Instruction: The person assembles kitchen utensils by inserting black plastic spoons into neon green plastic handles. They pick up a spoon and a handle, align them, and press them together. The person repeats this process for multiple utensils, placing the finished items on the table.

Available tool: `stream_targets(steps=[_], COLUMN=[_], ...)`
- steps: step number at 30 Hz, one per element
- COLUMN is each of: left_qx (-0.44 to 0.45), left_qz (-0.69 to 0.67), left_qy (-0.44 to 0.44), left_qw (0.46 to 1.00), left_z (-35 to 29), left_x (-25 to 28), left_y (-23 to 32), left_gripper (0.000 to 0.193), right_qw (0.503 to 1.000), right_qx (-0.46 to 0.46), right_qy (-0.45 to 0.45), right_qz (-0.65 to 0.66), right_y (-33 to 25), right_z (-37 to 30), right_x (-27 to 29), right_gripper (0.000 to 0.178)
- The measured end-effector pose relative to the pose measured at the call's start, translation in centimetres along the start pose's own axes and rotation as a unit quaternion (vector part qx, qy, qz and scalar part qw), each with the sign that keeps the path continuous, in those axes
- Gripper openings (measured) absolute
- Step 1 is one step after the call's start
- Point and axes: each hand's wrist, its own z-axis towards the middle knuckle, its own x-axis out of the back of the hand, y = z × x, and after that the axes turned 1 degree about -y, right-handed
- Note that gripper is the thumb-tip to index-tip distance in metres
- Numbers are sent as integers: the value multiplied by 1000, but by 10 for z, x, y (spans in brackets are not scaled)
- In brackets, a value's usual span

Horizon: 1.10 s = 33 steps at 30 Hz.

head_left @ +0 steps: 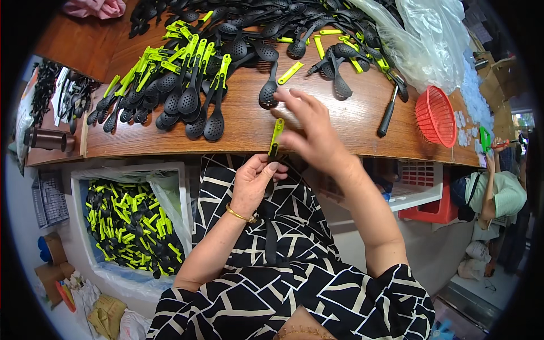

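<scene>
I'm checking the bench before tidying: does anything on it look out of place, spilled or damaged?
Mildly odd: one lime-green handle piece lies loose on the table, beyond the right hand, whereas many at left look attached to black spoons. No spill or damage stands out.

The spoons are coloured black, their handle ends lime green, while the black garment is patterned with cream lines.

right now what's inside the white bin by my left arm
The white bin holds jumbled black and lime-green pieces. Plastic drapes over its right side; anything under the top layer is hidden.
</scene>
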Motion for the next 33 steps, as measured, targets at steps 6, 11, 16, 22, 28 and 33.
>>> stream_targets(steps=[6, 11, 16, 22, 28, 33], left_qx=[31, 25, 81, 97, 43, 48], left_qz=[12, -37, -94, -96, -42, 7], left_qy=[-21, 4, 40, 50, 47, 37], left_qw=[999, 999, 991, 989, 997, 998], left_z=[-21, -20, -21, -22, -22, -25], left_x=[-16, -19, -17, -14, -26, -26], left_y=[32, 45, 48, 39, 43, 46], left_gripper=[34, 31, 25, 26, 26, 28], right_qw=[958, 951, 985, 834, 862, 874], right_qx=[120, 169, 3, -200, -195, -198], right_qy=[34, 29, 154, 125, 48, 33], right_qz=[-256, -258, 70, 499, 466, 442], right_y=[75, 78, 38, -25, -33, -30], right_z=[63, 59, 18, -31, -39, -34], right_x=[7, 12, 19, 5, -7, -4], right_gripper=[18, 15, 21, 45, 37, 39])
